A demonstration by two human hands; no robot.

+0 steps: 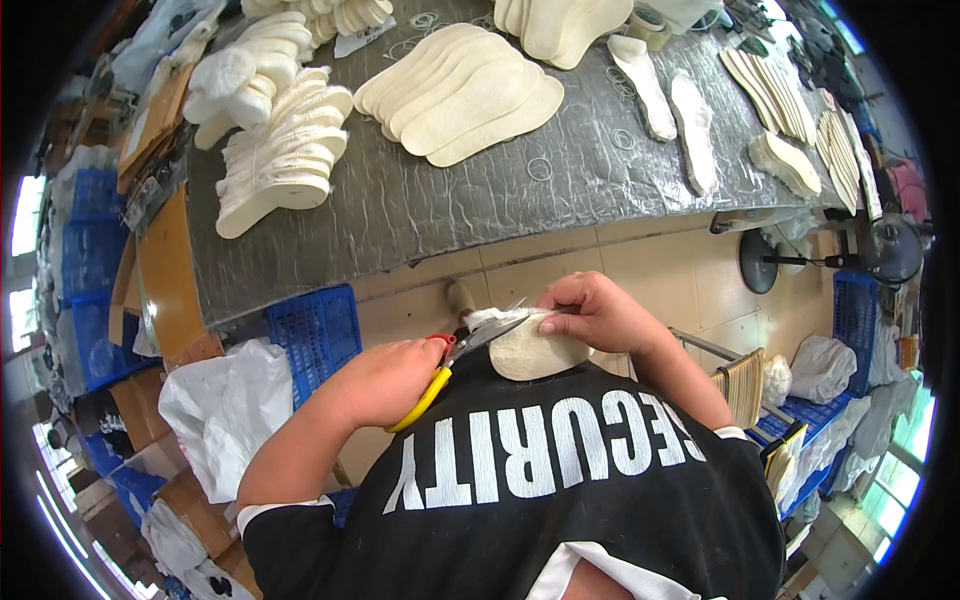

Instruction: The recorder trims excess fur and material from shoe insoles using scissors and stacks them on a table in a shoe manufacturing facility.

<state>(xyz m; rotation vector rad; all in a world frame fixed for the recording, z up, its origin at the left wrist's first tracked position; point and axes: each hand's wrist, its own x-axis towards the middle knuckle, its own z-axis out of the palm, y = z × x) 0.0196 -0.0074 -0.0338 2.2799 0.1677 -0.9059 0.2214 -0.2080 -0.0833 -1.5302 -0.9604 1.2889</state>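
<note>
My left hand [392, 378] is closed around a pair of scissors [432, 395] with red and yellow handles. Their blades are apart and reach to the fluffy white edge of a cream insole [540, 352]. With thumb and fingers pinched, my right hand [598, 312] grips that insole by its upper right side, in front of my black shirt. White fleece fluff shows along the insole's top edge, at the blades. Part of the insole lies hidden behind my right fingers.
A dark, plastic-covered table [400, 225] spans the far side. On it lie fanned cream insoles [465, 95], a stack of fleece insoles [285, 160] and loose rubber bands [539, 169]. Blue crates [315, 340] and a white bag [230, 410] stand left; a fan [890, 248] stands right.
</note>
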